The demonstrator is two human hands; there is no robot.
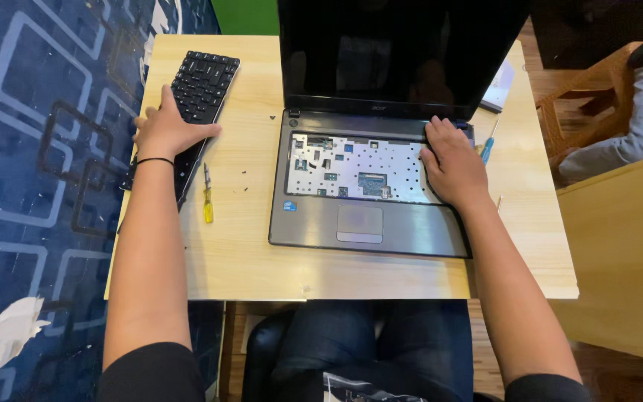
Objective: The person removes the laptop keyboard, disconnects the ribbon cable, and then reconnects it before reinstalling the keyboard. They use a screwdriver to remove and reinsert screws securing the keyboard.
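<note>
Open laptop with its keyboard removed, both hands resting on the work.

The left hand (pixel 167 130) lies flat on the detached black keyboard (pixel 191 104), which sits at the left edge of the light wooden table (pixel 240 253). The right hand (pixel 452 164) rests on the right side of the grey laptop (pixel 370 223), over the exposed metal tray (pixel 355 167) with its perforations and small circuit parts. The screen is dark. A yellow-handled screwdriver (pixel 207 197) lies between keyboard and laptop, with several small dark screws (pixel 245 173) scattered near it. A blue-handled screwdriver (pixel 488 145) lies just right of the laptop.
</note>
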